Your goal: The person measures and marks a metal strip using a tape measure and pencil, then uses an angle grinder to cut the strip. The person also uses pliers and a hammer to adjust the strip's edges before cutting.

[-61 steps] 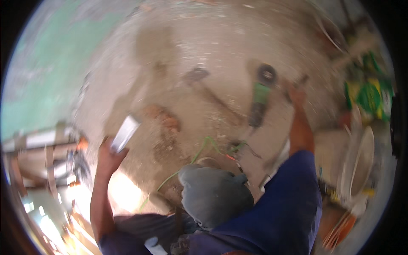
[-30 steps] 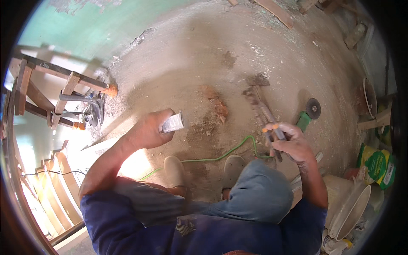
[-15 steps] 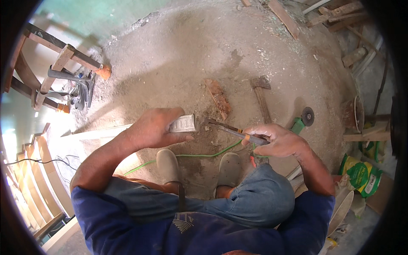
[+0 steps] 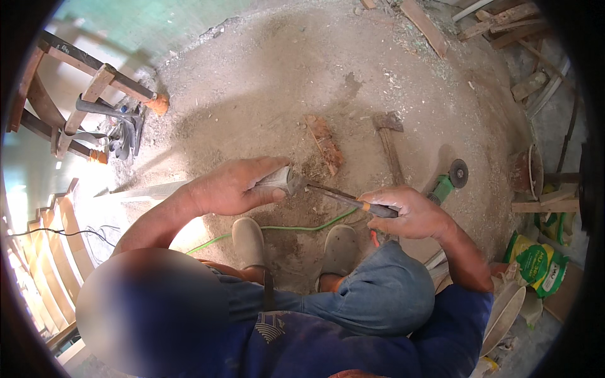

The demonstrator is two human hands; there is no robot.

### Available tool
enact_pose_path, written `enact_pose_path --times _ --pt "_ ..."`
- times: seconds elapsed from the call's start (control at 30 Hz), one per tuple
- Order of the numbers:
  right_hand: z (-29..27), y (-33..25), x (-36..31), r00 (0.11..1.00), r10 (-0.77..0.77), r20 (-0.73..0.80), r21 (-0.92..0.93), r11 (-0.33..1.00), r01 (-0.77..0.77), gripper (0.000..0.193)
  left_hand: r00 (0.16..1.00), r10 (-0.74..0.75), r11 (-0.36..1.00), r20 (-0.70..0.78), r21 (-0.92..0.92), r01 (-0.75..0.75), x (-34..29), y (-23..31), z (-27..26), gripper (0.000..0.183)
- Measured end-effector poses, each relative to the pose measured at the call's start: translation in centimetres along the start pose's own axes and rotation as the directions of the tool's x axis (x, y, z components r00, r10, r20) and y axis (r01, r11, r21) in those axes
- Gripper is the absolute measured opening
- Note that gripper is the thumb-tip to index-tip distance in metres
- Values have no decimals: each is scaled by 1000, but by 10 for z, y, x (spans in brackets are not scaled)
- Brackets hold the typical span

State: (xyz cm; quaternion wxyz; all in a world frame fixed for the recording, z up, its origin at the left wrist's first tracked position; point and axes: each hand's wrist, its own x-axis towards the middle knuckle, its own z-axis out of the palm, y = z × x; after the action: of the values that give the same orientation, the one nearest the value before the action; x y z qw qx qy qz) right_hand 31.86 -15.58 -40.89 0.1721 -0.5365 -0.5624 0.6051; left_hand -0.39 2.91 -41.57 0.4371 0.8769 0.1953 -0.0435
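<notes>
My left hand (image 4: 233, 186) is wrapped around a long, pale, rectangular metal-looking tube (image 4: 272, 180), thumb below and fingers above. The tube runs off to the left behind my wrist, its near end turned up a little to the right. In my right hand (image 4: 413, 215) are pliers (image 4: 373, 207) with dark handles and orange bands, held by the grips. Their long jaws point left and reach close to the tube's end; whether they touch it I cannot tell. Beyond the hands a reddish-brown broken chunk (image 4: 324, 145) lies on the dusty floor.
A hatchet (image 4: 390, 148) and a green angle grinder (image 4: 449, 181) lie to the right. A green cord (image 4: 296, 227) crosses the floor by my shoes. Wooden trestle legs (image 4: 94, 88) stand at the left. Scrap wood (image 4: 504, 25) and a green-yellow bag (image 4: 535, 261) line the right side.
The tube has turned in my left hand, so its end now shows more and its flat printed face less. The pliers have shifted slightly right. A blurred round shape now covers the lower left.
</notes>
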Motion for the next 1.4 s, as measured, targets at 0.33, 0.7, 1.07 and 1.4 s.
enact_pose_path --times 0.33,0.7,1.07,1.4 --pt "19 -7 -13 928 -305 -213 -357 909 217 43 999 -42 982 20 -184 45 10 4 -9 55" --pt "29 -34 -37 916 -352 -192 -726 679 109 46 997 -20 1000 -68 -16 19 11 -1 -1 50" --pt "16 7 -12 999 -2 -44 176 984 10 64 981 51 990 -189 139 -25 -8 29 6 53" --pt "-2 -29 -8 996 13 85 -42 999 -10 60 975 92 978 -201 201 -51 -8 29 17 56"
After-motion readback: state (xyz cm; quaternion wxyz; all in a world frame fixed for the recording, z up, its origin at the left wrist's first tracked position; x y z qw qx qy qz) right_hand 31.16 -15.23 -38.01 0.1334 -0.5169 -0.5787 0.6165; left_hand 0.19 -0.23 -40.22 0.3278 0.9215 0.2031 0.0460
